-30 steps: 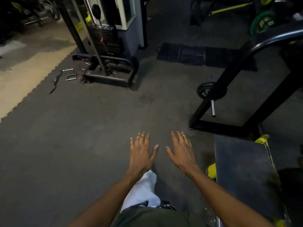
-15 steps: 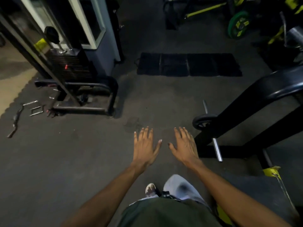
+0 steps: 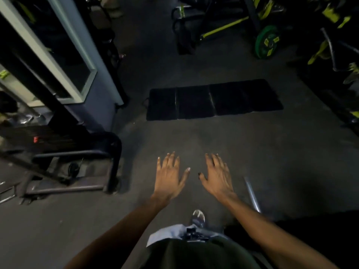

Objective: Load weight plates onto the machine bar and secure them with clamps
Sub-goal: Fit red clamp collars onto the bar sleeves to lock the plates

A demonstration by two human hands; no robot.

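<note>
Beside right hand [image 3: 218,176], bar [image 3: 252,194].

Dark rubber floor [image 3: 252,162] takes up most of the frame. A black folding mat [image 3: 213,100] lies flat in the middle, three panels as far as I can tell (pretty dim in here). A cable machine's weight stack [image 3: 38,136] and its black base frame [image 3: 77,171] sit at left, with a pale-framed mirror [image 3: 64,61] leaning upper left.
</note>
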